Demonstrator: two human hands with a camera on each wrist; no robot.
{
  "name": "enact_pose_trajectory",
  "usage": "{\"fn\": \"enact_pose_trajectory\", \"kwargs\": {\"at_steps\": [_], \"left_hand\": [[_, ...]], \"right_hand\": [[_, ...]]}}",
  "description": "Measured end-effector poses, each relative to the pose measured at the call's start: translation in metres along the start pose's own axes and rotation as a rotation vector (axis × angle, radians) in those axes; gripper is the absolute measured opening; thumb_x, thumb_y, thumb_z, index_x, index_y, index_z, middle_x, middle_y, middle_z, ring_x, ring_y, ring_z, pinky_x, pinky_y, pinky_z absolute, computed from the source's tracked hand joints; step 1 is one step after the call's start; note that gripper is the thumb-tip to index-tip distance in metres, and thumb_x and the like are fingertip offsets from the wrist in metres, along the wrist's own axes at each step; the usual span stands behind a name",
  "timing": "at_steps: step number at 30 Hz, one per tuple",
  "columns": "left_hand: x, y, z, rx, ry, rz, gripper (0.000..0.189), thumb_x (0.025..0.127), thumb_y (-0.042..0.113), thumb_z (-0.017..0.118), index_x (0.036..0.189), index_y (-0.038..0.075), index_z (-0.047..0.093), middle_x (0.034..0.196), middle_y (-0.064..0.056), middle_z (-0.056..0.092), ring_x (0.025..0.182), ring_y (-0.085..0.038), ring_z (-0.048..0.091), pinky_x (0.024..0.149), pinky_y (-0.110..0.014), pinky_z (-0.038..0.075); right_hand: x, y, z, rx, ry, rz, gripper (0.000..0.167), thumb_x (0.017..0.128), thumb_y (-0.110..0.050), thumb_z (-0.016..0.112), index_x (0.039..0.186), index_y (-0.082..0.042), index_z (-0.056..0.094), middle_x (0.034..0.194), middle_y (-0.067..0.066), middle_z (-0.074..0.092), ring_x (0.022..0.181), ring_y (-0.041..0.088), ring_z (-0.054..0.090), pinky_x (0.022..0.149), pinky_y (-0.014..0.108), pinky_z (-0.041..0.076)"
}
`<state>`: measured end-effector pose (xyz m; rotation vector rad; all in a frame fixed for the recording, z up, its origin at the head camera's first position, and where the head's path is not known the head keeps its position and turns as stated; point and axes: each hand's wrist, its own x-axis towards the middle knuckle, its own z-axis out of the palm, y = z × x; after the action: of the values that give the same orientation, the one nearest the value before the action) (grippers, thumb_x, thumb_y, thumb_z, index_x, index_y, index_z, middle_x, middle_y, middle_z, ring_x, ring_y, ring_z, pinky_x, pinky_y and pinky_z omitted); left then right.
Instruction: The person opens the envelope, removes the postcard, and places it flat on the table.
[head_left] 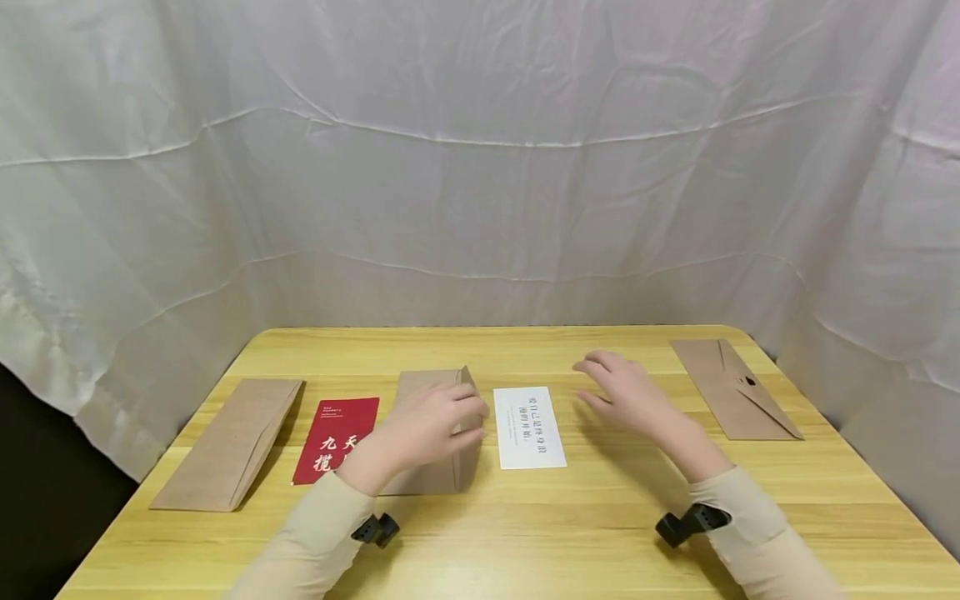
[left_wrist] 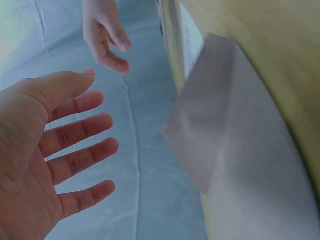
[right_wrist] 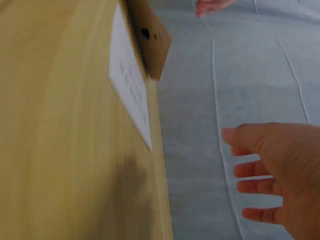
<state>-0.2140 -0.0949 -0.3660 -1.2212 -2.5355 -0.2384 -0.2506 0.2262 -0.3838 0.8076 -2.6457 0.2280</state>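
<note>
In the head view my left hand (head_left: 438,423) hovers above a brown paper envelope (head_left: 427,481) whose flap stands up along its right side. The left wrist view shows that hand (left_wrist: 65,145) with fingers loosely spread, holding nothing, apart from the envelope (left_wrist: 250,150). To the envelope's right lies a white card (head_left: 529,427) with printed characters. Beyond the card my right hand (head_left: 626,396) is raised over the table, its fingers slightly bent and nothing in them. The right wrist view shows this hand (right_wrist: 280,170) apart from the white card (right_wrist: 129,80).
A red card (head_left: 341,429) with white characters lies left of the middle envelope. Another brown envelope (head_left: 225,446) is at the far left. A third envelope (head_left: 735,392), with a dark spot on it, lies at the back right. Pale cloth (head_left: 480,208) hangs behind the wooden table (head_left: 600,542).
</note>
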Motion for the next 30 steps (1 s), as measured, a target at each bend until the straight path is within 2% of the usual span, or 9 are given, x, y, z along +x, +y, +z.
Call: {"fn": "enact_pose_trajectory", "kwargs": {"at_steps": [3,7,12,18,21,25,27,30], "left_hand": [[0.010,0.006,-0.002,0.032,0.023,0.005,0.020,0.090,0.034,0.069,0.104,0.020,0.069,0.104,0.007,0.068,0.098,-0.012,0.063,0.096,-0.034,0.052],[0.024,0.015,-0.003,0.038,0.034,-0.004,0.023,0.093,0.038,0.065,0.108,0.022,0.068,0.109,0.007,0.069,0.105,-0.013,0.063,0.104,-0.039,0.048],[0.043,0.024,0.000,0.025,0.044,-0.004,0.025,0.096,0.042,0.058,0.112,0.024,0.066,0.112,0.009,0.067,0.111,-0.013,0.062,0.098,-0.035,0.050],[0.068,0.034,0.008,0.020,0.103,0.019,0.024,0.096,0.042,0.057,0.110,0.024,0.067,0.111,0.009,0.067,0.111,-0.014,0.062,0.095,-0.034,0.049],[0.079,0.038,0.012,0.027,0.114,0.002,0.024,0.096,0.043,0.058,0.110,0.025,0.067,0.113,0.010,0.067,0.111,-0.013,0.061,0.095,-0.034,0.049],[0.094,0.045,0.020,0.025,0.129,-0.020,0.024,0.096,0.044,0.058,0.110,0.027,0.067,0.114,0.011,0.067,0.112,-0.013,0.061,0.091,-0.034,0.050],[0.101,0.049,0.024,0.019,0.137,-0.036,0.024,0.095,0.045,0.058,0.110,0.028,0.067,0.115,0.011,0.067,0.113,-0.012,0.060,0.090,-0.034,0.049],[0.112,0.055,0.028,0.011,0.149,-0.062,0.023,0.095,0.045,0.058,0.110,0.029,0.067,0.116,0.012,0.067,0.115,-0.012,0.059,0.091,-0.034,0.048]], "right_hand": [[-0.015,0.011,-0.003,-0.023,0.077,-0.033,0.040,0.087,-0.022,0.073,0.121,-0.004,0.062,0.119,0.018,0.062,0.110,0.038,0.060,0.087,0.059,0.049],[-0.035,0.026,-0.009,-0.049,0.180,-0.084,0.042,0.080,-0.015,0.078,0.117,-0.002,0.064,0.113,0.019,0.063,0.103,0.038,0.061,0.081,0.057,0.050],[-0.055,0.043,-0.023,-0.074,0.255,-0.098,0.042,0.076,-0.011,0.078,0.115,-0.003,0.065,0.111,0.017,0.064,0.098,0.037,0.062,0.078,0.053,0.052],[-0.076,0.067,-0.040,-0.103,0.312,-0.058,0.033,0.083,-0.017,0.074,0.112,-0.002,0.067,0.108,0.019,0.064,0.097,0.039,0.061,0.078,0.056,0.049],[-0.087,0.080,-0.045,-0.108,0.317,-0.001,0.032,0.082,-0.016,0.074,0.110,-0.002,0.067,0.108,0.020,0.064,0.097,0.041,0.060,0.076,0.059,0.047],[-0.102,0.100,-0.049,-0.116,0.274,0.105,0.032,0.079,-0.012,0.075,0.109,-0.004,0.067,0.109,0.020,0.063,0.097,0.042,0.059,0.070,0.061,0.046],[-0.109,0.111,-0.051,-0.128,0.236,0.154,0.031,0.080,-0.013,0.075,0.109,-0.005,0.067,0.111,0.021,0.062,0.097,0.043,0.058,0.068,0.062,0.045],[-0.117,0.125,-0.052,-0.129,0.154,0.236,0.030,0.086,-0.017,0.071,0.113,-0.004,0.065,0.115,0.022,0.061,0.100,0.045,0.057,0.070,0.064,0.044]]}}
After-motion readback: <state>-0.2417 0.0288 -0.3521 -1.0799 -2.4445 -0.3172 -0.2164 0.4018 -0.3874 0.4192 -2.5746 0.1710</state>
